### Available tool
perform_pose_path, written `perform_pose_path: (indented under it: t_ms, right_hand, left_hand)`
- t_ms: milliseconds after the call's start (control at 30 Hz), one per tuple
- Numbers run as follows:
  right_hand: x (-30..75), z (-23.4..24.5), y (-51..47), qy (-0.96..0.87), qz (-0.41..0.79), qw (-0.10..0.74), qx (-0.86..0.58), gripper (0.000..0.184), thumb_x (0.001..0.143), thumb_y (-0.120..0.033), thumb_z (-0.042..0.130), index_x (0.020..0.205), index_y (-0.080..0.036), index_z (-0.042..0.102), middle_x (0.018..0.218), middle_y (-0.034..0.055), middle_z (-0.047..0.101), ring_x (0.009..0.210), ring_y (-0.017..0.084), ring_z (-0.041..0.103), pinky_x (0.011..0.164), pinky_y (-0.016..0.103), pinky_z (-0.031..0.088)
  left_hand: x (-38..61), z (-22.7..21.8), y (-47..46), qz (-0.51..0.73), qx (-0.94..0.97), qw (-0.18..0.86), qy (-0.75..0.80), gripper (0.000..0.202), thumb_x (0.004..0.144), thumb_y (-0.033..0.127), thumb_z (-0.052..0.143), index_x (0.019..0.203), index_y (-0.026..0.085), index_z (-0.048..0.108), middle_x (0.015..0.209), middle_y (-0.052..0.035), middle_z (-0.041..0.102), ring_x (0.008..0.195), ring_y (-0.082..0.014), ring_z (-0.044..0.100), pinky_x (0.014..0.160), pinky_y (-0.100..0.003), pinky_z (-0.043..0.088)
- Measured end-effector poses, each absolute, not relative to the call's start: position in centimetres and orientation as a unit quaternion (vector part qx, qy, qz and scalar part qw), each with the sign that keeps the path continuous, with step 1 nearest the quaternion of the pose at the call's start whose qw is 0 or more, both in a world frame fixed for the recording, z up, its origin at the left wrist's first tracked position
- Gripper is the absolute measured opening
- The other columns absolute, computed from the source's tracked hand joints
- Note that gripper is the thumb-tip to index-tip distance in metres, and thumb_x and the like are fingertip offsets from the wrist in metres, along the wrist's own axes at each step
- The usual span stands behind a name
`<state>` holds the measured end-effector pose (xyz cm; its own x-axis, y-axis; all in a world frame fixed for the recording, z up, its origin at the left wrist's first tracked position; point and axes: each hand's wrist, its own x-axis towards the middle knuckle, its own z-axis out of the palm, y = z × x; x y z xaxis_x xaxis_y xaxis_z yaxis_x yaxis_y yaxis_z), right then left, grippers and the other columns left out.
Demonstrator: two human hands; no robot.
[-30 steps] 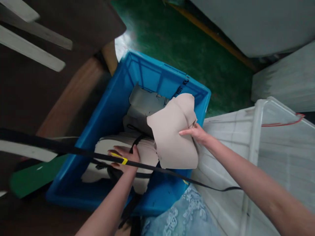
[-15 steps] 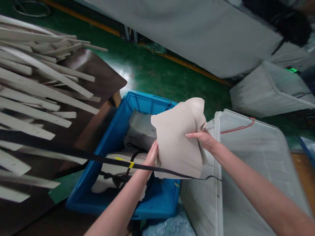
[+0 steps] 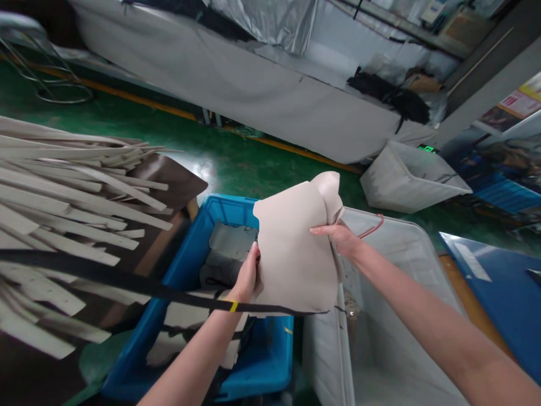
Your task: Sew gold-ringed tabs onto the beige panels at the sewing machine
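left grip (image 3: 247,277) + right grip (image 3: 345,241): are clamping stack (image 3: 296,248) by opposite edges | stack: out, is hanging above crate (image 3: 183,268) | bundles (image 3: 186,316): are remaining inside, unheld

L hand (image 3: 245,280) partly hidden behind beige pcs (image 3: 296,256), stool (image 3: 53,73) cut off @ L edge, txt on pink sign (image 3: 519,104) blurred.

L forearm (image 3: 192,355) & R forearm (image 3: 406,287) both bare & slim, fingers (image 3: 324,230) bare too (nail detail v. blurry).

Green floor (image 3: 249,166), yellow line (image 3: 143,102), metal stool (image 3: 19,23), grey-draped bench (image 3: 236,84) behind.
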<state>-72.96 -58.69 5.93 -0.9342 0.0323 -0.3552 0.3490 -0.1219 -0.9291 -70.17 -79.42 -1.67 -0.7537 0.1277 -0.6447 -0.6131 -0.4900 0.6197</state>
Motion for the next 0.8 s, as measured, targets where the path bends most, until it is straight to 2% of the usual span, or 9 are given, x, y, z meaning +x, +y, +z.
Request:
perform_pose_path:
  t_ms: [167, 267, 467, 667, 800]
  right_hand:
    - [-71.2, 11.2, -55.6, 0.627, -0.765, 0.087, 0.124, 0.043, 0.043, -0.018, 0.08, 0.085, -0.015, 0.07, 0.089, 0.0066, 0.073, 0.083, 0.029, 0.068, 0.071, 0.037, 0.056]
    - [-69.3, 15.2, -52.0, 0.638, -0.761, 0.024, 0.112, 0.039, 0.042, -0.016, 0.079, 0.08, -0.015, 0.07, 0.084, 0.0042, 0.074, 0.079, 0.026, 0.068, 0.073, 0.037, 0.055]
    - [-64.1, 22.7, -42.7, 0.656, -0.739, -0.077, 0.134, 0.036, 0.045, -0.013, 0.077, 0.081, -0.013, 0.069, 0.083, 0.0046, 0.073, 0.079, 0.026, 0.068, 0.076, 0.04, 0.055]
    - [-55.6, 28.2, -33.2, 0.682, -0.678, -0.194, 0.194, 0.036, 0.048, -0.013, 0.076, 0.082, -0.013, 0.068, 0.082, 0.0037, 0.073, 0.078, 0.026, 0.069, 0.073, 0.041, 0.057]
    - [-48.2, 31.2, -27.0, 0.677, -0.639, -0.259, 0.255, 0.037, 0.047, -0.011, 0.076, 0.082, -0.014, 0.068, 0.083, 0.005, 0.073, 0.077, 0.027, 0.068, 0.073, 0.044, 0.057]
  left_hand:
    - [-69.1, 4.6, -76.3, 0.824, -0.186, 0.188, 0.501, 0.045, 0.088, 0.049, 0.044, 0.109, 0.017, 0.065, 0.098, -0.0058, 0.072, 0.102, -0.0244, 0.063, 0.092, -0.036, 0.048]
    - [-68.7, 7.9, -73.1, 0.828, -0.115, 0.18, 0.518, 0.044, 0.089, 0.047, 0.041, 0.108, 0.015, 0.065, 0.102, -0.0048, 0.071, 0.106, -0.0232, 0.06, 0.094, -0.033, 0.046]
    - [-69.6, 12.9, -63.4, 0.811, 0.034, 0.338, 0.477, 0.05, 0.085, 0.052, 0.042, 0.109, 0.013, 0.064, 0.093, -0.0065, 0.072, 0.095, -0.0271, 0.064, 0.084, -0.036, 0.052]
    - [-66.1, 16.1, -50.0, 0.793, 0.113, 0.408, 0.438, 0.037, 0.083, 0.039, 0.044, 0.099, 0.013, 0.065, 0.08, -0.0022, 0.072, 0.09, -0.0248, 0.065, 0.079, -0.032, 0.053]
    - [-60.7, 18.4, -40.7, 0.768, 0.161, 0.478, 0.395, 0.034, 0.086, 0.037, 0.043, 0.094, 0.013, 0.066, 0.084, -0.0026, 0.072, 0.09, -0.0231, 0.065, 0.08, -0.03, 0.052]
